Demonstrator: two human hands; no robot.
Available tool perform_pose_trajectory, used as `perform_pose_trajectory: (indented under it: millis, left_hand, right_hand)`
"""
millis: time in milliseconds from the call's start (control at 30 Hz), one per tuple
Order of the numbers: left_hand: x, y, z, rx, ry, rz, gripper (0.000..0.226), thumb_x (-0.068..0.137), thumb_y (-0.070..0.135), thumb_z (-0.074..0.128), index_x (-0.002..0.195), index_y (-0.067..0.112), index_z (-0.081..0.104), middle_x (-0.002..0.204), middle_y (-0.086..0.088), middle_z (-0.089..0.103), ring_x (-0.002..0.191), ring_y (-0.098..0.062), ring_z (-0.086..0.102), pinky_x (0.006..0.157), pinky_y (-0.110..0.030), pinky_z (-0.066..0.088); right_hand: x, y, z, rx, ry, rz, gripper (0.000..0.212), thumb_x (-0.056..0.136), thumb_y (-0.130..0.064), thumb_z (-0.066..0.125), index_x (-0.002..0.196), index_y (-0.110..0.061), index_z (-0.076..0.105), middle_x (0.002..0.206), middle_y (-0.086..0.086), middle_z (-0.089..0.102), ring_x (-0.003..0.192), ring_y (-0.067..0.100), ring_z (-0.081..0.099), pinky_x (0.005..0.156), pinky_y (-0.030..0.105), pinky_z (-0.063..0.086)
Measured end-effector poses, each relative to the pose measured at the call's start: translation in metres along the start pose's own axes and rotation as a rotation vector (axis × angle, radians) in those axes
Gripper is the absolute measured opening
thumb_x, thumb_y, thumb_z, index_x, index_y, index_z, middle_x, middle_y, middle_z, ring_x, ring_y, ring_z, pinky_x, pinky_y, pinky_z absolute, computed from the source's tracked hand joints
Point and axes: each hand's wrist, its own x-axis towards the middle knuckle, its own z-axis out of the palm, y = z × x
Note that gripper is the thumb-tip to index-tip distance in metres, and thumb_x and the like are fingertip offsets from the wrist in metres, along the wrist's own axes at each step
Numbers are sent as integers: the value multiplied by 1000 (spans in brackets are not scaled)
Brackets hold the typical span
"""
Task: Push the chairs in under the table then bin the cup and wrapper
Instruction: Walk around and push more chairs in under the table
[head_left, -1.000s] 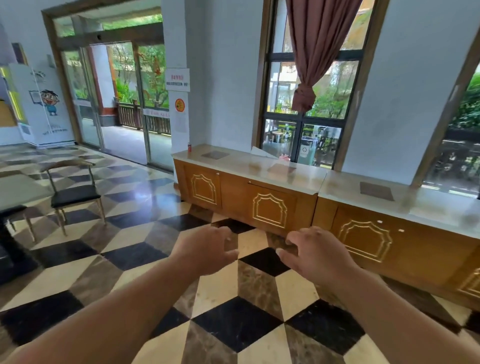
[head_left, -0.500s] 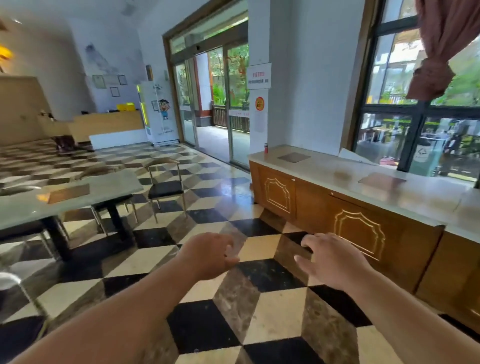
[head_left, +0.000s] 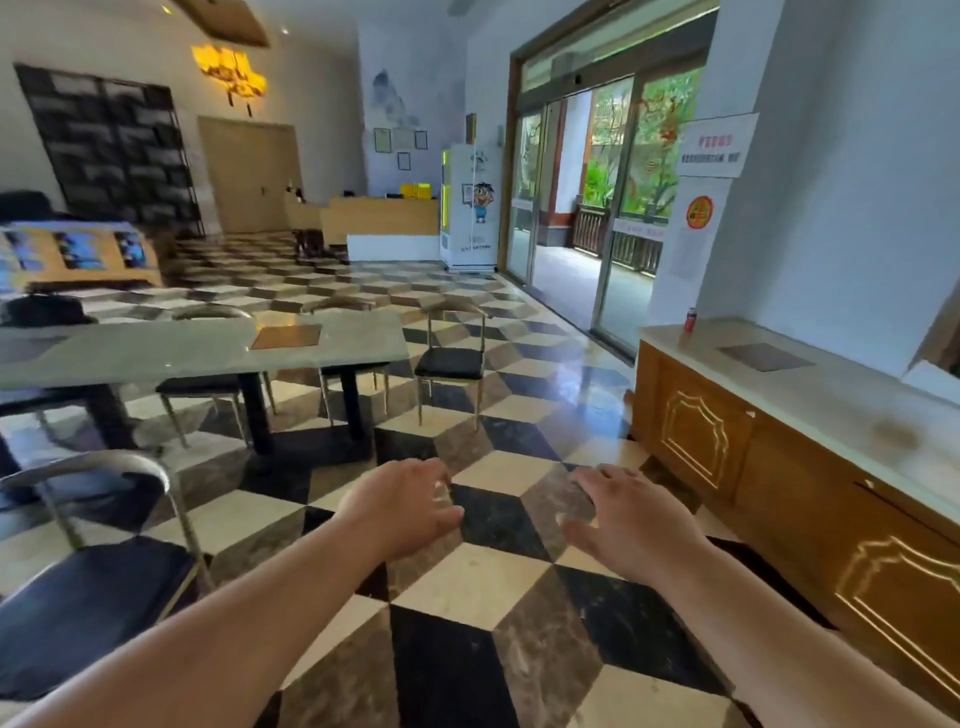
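A grey stone-topped table (head_left: 197, 353) stands at the left on dark legs. One metal chair with a black seat (head_left: 451, 361) stands pulled out past the table's right end. Two more chairs (head_left: 208, 384) sit tucked at its far side. A fourth chair (head_left: 88, 582) stands pulled out at the near left. My left hand (head_left: 402, 506) and my right hand (head_left: 631, 519) are stretched forward over the floor, fingers apart, holding nothing. I see no cup or wrapper.
A long wooden cabinet with a pale top (head_left: 779, 452) runs along the right wall, a small red can (head_left: 690, 319) at its far end. Glass sliding doors (head_left: 582, 208) are beyond it. Checkered floor (head_left: 498, 426) lies between table and cabinet.
The view has swung left from the cabinet and window, and the table and its chairs have come into view. Both hands stay forward with nothing in them.
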Motion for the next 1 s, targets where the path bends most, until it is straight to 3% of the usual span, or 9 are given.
perform_pose_trajectory:
  millis: [167,333,500,700,800,867,1000]
  left_hand:
    - [95,-57,0,-43,4,-19,58,94,66,62,141,34,55,132,10,66,113,-11,65,88,-28,54]
    - [190,-100,-39,-79,109,-17,58,94,63,65,142,32,54,131,8,67,111,-13,66,86,-31,55]
    - [256,-140,-42,-60,56,-32,50,96,61,62,136,33,59,125,10,69,106,-10,65,85,-32,57]
    - [319,-221,-25,-26,-39,-151,51,96,62,60,139,35,58,117,14,68,102,-8,64,84,-28,54]
    - [355,-264,-24,-4,-25,-241,49,96,61,60,137,33,59,114,15,68,98,-7,63,76,-25,49]
    - [383,-290,-24,11,-8,-306,48,97,59,61,136,33,59,115,14,69,99,-7,63,77,-25,50]
    - [432,-338,-28,48,10,-451,48,94,62,62,132,33,63,115,13,70,99,-8,63,82,-30,55]
  right_hand:
    - [117,-8,5,-89,-5,-24,47,99,-64,56,135,-35,61,130,-15,69,112,11,67,97,22,51]
    - [223,-13,-16,-78,71,-44,53,98,-62,59,143,-34,53,136,-9,67,117,16,68,90,24,54]
    - [318,-22,9,-47,39,-55,42,96,-68,54,113,-33,69,104,-13,72,89,11,66,83,27,59]
    - [437,-40,60,42,3,-132,37,94,-67,55,91,-32,65,84,-13,63,72,5,57,68,25,52]
    - [506,-50,87,92,-24,-225,34,95,-64,57,99,-32,67,90,-11,66,78,6,60,68,26,52]
    - [556,-57,105,113,-40,-296,37,96,-63,57,110,-30,68,96,-9,68,84,8,62,76,30,57]
    - [656,-76,131,95,-72,-421,40,98,-63,53,110,-28,68,95,-9,64,88,11,60,81,34,56]
